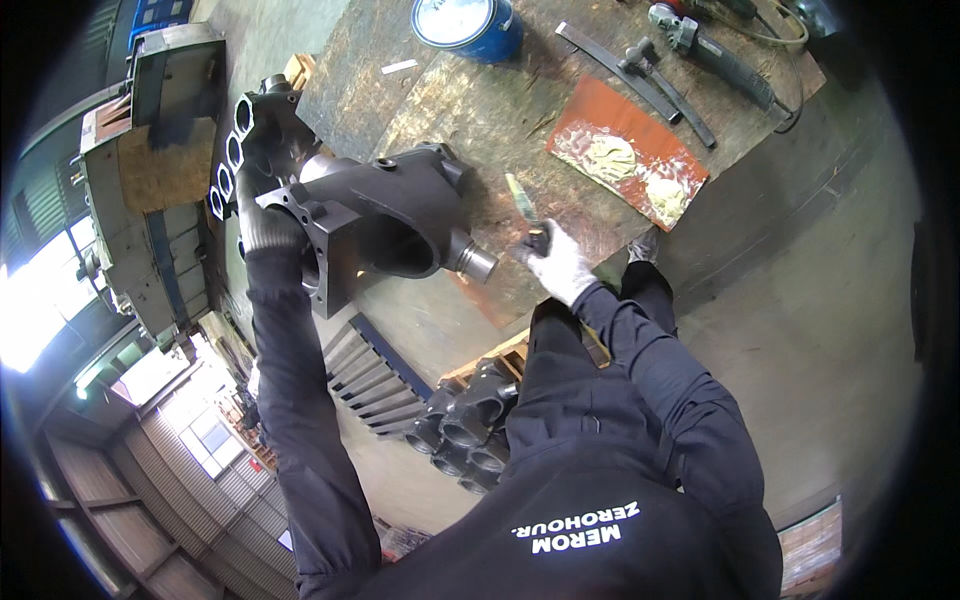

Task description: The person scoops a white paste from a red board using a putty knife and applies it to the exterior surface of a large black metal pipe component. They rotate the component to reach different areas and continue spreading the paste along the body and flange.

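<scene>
A large black metal casting [390, 200] with wide round openings lies on the stained workbench [430, 110]. My gloved left hand [270, 225] grips its flange at the left end; the fingertips are partly lost in the dark parts. To the right of the casting, my right hand [562, 265], in a white glove, is closed around the dark handle of a putty knife [521, 198]. The blade points away from me, with pale yellowish stuff on it, clear of the casting. Beyond that hand lies an orange board [592, 105] bearing smeared heaps of pale yellow putty [612, 158].
A blue can [490, 35] stands at the bench's far side. A flat dark bar [610, 68], a hammer [665, 80] and a corded angle grinder [725, 75] lie at the far right. More black castings [470, 415] sit low near my legs, beside a slatted dark frame [375, 375].
</scene>
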`<state>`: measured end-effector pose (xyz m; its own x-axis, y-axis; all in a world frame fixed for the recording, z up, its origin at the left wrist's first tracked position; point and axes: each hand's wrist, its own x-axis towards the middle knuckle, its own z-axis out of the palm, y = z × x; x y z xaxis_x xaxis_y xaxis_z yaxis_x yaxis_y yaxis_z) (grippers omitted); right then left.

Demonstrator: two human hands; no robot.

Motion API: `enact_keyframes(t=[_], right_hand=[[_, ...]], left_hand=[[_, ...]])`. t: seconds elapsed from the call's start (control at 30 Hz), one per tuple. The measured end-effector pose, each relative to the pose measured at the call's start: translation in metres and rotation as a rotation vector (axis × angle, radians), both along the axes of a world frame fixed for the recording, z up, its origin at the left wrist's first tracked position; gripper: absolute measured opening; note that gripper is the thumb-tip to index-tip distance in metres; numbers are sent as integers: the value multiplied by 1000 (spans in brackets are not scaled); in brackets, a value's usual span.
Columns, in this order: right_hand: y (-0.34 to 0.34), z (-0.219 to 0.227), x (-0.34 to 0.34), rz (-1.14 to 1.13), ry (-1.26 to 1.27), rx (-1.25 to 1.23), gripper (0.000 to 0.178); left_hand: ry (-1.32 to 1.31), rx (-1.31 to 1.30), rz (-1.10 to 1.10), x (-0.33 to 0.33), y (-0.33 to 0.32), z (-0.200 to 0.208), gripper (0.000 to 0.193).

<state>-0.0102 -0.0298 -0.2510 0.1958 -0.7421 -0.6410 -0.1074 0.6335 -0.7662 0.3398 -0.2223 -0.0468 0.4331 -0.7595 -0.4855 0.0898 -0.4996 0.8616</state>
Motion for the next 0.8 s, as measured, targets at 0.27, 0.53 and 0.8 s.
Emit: enact_keyframes(t=[0.27, 0.53, 0.8], right_hand=[[18, -8, 86, -337, -291, 131, 37], [100, -18, 108, -373, -276, 240, 39], [93, -31, 70, -488, -189, 146, 30]], left_hand=[[37, 29, 120, 25, -28, -43, 14], [263, 27, 157, -14, 81, 11, 8], [208, 73, 140, -16, 185, 18, 15]])
